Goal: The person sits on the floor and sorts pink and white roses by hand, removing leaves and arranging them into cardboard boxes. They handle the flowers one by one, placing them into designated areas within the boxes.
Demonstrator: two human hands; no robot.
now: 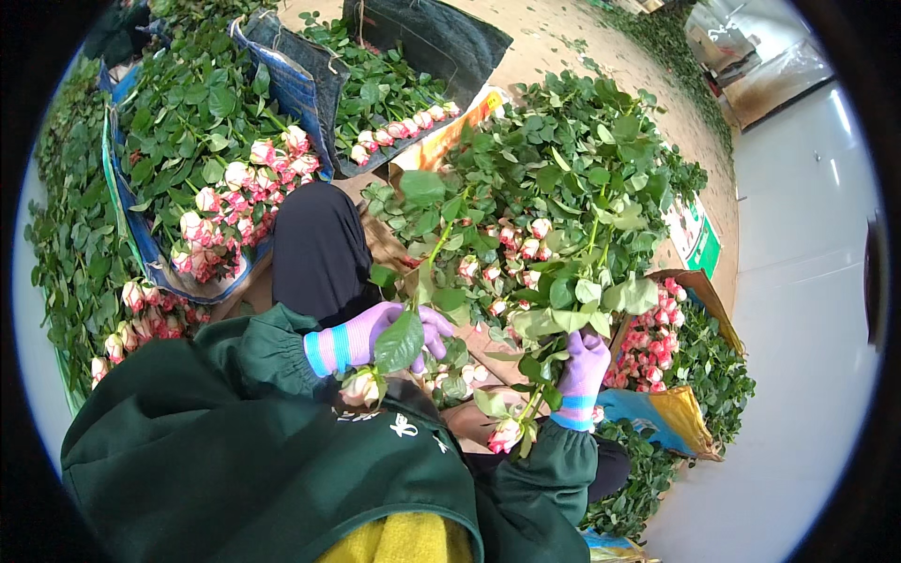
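Observation:
Both hands wear purple gloves with blue-striped cuffs. My left hand (383,334) is closed around the stem of a pale pink-edged rose (360,388). Its bloom hangs below the fingers, and a large leaf (399,343) partly hides the grip. On the other side, my right hand (586,366) grips leafy rose stems; a pink-and-white bloom (505,435) points down toward my lap. Just beyond my hands lies a big heap of leafy cut roses (563,162), with several blooms (521,243) showing at its near side.
On the left, a blue-edged sack (144,260) holds many roses (243,193). A dark sheet (436,42) wraps another row of blooms (398,130). At right are a bundle of pink roses (651,338) and a blue-and-yellow sack (662,419). My knee (320,246) rises between the piles.

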